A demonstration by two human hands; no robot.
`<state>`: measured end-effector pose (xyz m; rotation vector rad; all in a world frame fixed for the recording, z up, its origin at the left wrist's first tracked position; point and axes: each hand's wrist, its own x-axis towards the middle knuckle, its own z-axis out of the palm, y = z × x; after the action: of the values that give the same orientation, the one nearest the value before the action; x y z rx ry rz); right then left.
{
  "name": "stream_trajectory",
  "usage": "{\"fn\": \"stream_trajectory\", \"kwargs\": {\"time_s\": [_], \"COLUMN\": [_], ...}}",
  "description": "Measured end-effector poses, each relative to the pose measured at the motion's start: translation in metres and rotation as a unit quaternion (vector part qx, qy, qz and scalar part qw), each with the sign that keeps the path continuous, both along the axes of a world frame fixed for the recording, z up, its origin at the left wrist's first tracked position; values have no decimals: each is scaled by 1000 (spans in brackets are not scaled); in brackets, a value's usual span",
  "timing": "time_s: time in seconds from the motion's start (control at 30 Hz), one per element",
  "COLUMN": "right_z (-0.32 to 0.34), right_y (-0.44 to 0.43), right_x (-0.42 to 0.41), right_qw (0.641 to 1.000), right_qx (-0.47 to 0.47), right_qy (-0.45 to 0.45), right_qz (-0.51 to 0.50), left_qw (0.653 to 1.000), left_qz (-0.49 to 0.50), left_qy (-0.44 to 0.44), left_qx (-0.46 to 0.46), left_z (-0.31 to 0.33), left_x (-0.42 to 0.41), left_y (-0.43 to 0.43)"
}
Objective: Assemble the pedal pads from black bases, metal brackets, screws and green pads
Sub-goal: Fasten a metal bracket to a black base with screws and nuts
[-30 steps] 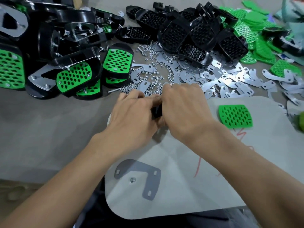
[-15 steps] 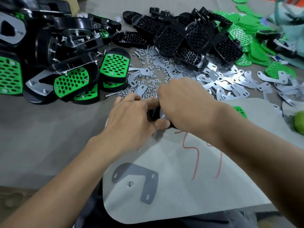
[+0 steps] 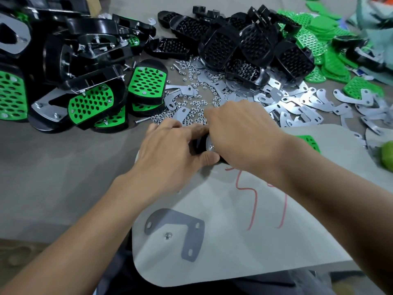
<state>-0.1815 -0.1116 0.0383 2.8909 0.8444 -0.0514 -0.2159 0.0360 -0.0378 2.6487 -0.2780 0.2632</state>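
nearest us, a pale sheet (image 3: pixel 234 241) with red scrawl; one loose bracket (image 3: pixel 176 231) lies flat on it. at its far edge we see the left hand (image 3: pixel 170 154) curled round a black base (image 3: pixel 200 143), thumb pressed on. the right hand (image 3: pixel 244 135) is curled over it, fingertips hidden. on the grey tabletop (image 3: pixel 53 167) beyond: nuts (image 3: pixel 191 109), a bracket pile (image 3: pixel 297 107), finished pedals (image 3: pixel 91 103) at left, a heap of bases (image 3: pixel 244 50), green pads (image 3: pixel 319 28) far right.

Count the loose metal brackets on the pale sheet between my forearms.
1. The bracket lies near the pale sheet's front edge, a nut inside its bend. The left hand and right hand may hide more.
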Motion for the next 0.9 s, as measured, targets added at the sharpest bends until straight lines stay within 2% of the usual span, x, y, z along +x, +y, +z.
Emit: {"fn": "stream_trajectory", "kwargs": {"time_s": [0.13, 0.47, 0.67, 0.77, 0.9], "right_z": [-2, -13, -1, 3, -1], "right_y": [-3, 12, 7, -1, -4], "right_x": [6, -2, -3, 3, 8], "right_qw": [999, 1000, 999, 997, 996], "right_qx": [27, 18, -31, -65, -55], "right_qy": [32, -3, 20, -23, -30], "right_qz": [9, -3, 15, 46, 60], "left_qw": [1000, 999, 1000, 1000, 1000], "left_qz": [4, -19, -14, -13, -19], "left_qy": [8, 10, 7, 9, 12], "left_qx": [3, -36, -25, -12, -10], "left_z": [1, 5, 3, 0, 3], "left_x": [0, -4, -4, -2, -3], "left_y": [0, 0, 0, 2, 0]}}
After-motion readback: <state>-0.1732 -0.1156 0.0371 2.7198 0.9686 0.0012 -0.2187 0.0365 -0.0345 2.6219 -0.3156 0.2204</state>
